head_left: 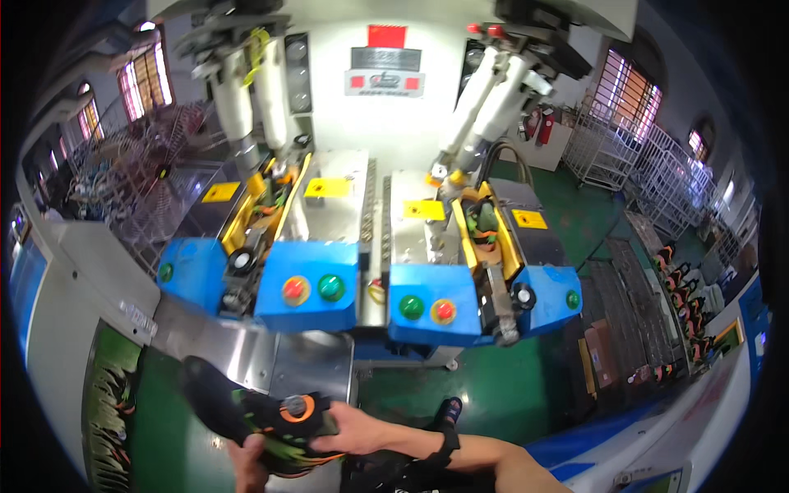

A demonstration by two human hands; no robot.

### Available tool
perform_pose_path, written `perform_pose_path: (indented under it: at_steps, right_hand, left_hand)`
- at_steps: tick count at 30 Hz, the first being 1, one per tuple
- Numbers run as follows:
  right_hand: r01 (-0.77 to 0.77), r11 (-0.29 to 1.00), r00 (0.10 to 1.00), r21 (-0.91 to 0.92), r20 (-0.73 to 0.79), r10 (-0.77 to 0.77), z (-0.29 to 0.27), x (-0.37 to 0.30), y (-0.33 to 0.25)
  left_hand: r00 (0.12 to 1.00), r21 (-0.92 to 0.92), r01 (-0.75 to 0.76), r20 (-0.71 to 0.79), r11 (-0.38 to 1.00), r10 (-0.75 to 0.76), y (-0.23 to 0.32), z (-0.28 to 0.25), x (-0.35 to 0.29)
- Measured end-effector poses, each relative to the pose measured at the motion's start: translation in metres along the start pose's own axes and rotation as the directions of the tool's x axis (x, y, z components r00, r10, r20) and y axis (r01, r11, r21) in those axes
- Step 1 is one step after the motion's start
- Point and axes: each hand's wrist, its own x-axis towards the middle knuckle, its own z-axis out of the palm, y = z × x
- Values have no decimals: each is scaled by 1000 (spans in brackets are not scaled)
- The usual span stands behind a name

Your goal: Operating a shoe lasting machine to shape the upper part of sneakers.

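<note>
Low in the view, a black shoe upper (255,415) with green and orange patterning is held at a slant, its dark toe toward the upper left. An orange-edged opening shows a round grey piece inside it, which looks like the top of a shoe last. My right hand (352,429) is closed around the heel end. From below, my left hand (249,462) grips the near side, its fingers partly hidden under the shoe. Beyond stands a two-station machine; its right station holds another dark shoe upper (482,222) between yellow pads, and its left station holds a similar one (265,209).
Blue housings (308,283) with red and green buttons front the machine. A metal shelf (308,361) lies beneath its left side. Shoe uppers line a rack (686,296) at the right, and more hang at the lower left (111,419). Wire carts (608,148) stand behind.
</note>
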Motion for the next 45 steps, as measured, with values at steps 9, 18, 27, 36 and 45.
perform_pose_path:
  at_steps: [9,18,27,36,45]
  right_hand:
    - [386,767,691,513,-711,127,-218,-243,-3]
    - [555,713,467,427,-870,158,-347,-291,30]
    - [576,802,87,157,-988,130,-319,-336,-17]
    - [332,882,203,334,-939,279,-338,-284,-82]
    - [-298,902,576,313,-694,432,-575,-68,-105]
  left_hand:
    - [923,-78,172,360,982,-133,-64,288,70]
    - [963,730,150,47,667,-267,-177,553,367]
    - [974,854,16,104,520,-202,-223,570,411]
    - [816,237,318,426,918,-392,-40,417,259]
    - [944,-150,272,-149,951,-294,12,245,8]
